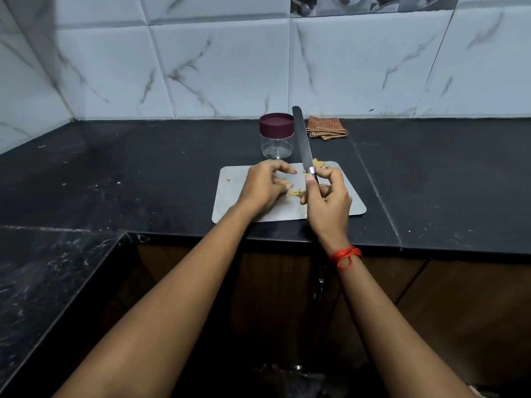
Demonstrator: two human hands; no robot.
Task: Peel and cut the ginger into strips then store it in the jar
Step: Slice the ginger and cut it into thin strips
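Ginger [296, 193] is cut: small pale pieces on the steel board [230, 193], between the 2 hands.
Right hand [327, 202]: grip wrapped round the knife [303, 139], blade pointing far.
Left hand [264, 185]: fingers half curled over the pieces; cannot tell if it pinches any.
Jar [277, 145]: on the desk just beyond the board, lid on, seemingly empty. Storing looks left to do.

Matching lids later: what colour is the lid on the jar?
Dark maroon. The lid sits on the clear jar, which shows best in the head view.
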